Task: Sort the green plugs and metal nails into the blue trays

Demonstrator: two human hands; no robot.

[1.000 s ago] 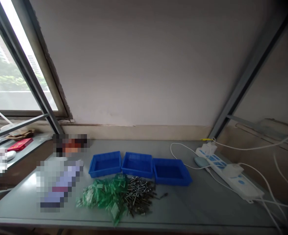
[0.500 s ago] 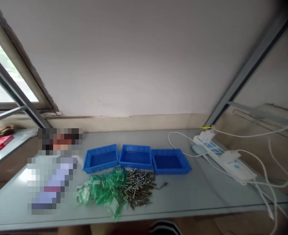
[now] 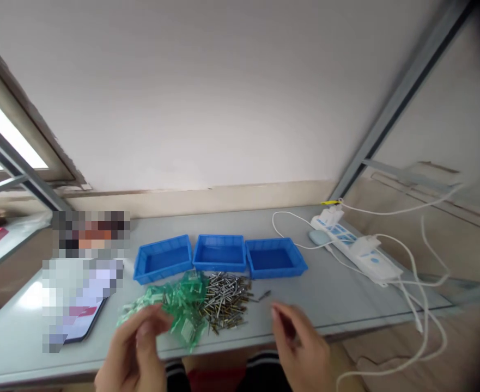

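Observation:
My left hand (image 3: 135,345) is over the table's front edge, its fingers loosely bent and the thumb apart from them; nothing shows in it. It partly covers a heap of green plastic packets (image 3: 178,305). My right hand (image 3: 301,345) is at the front edge too, right of the screw pile, fingers loosely curled with a gap inside and nothing visible in it. Between and beyond the hands lies a pile of silver and brass-coloured screws (image 3: 225,299). One dark small piece of hardware (image 3: 265,295) lies apart, just beyond my right fingertips.
Behind the piles, three blue trays stand in a row: left (image 3: 164,270), middle (image 3: 219,267) and right (image 3: 278,272). A phone (image 3: 86,316), partly blurred, lies at left. A white power strip (image 3: 370,267) with cables is at right. A wall (image 3: 211,109) rises behind the table.
Both my hands have come up into view from below the front edge. The whole view has shifted slightly, with the table's things appearing further left. The trays and screws keep their places.

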